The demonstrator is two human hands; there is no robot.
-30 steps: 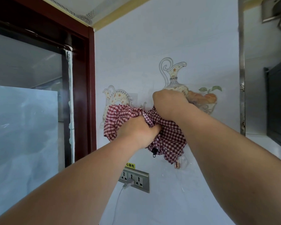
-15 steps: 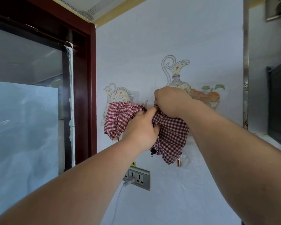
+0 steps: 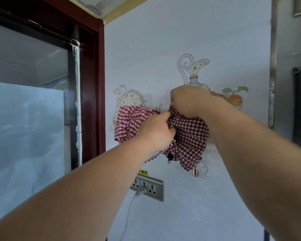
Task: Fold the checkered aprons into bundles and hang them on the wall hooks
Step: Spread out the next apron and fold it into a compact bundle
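Observation:
Two red-and-white checkered apron bundles are against the white wall. The lighter bundle (image 3: 129,121) hangs at the left from a wall hook (image 3: 144,103). The darker bundle (image 3: 189,136) is bunched beside it on the right, a thin strap and a black zipper pull dangling below. My left hand (image 3: 155,130) grips the darker bundle's left side, its index finger pointing up into the cloth. My right hand (image 3: 188,101) pinches that bundle's top edge close to a clear hook (image 3: 159,107). Whether the cloth is over that hook is hidden by my hands.
A dark red door frame (image 3: 96,84) with glass stands at the left. Below the bundles are a wall socket strip (image 3: 147,186) with a white cable plugged in and a small copper hook (image 3: 195,171). A metal corner strip (image 3: 272,66) runs down the right.
My left index finger has straightened and pushes up into the top of the darker bundle. My right hand has stayed at the bundle's top. A thin strap now hangs out below.

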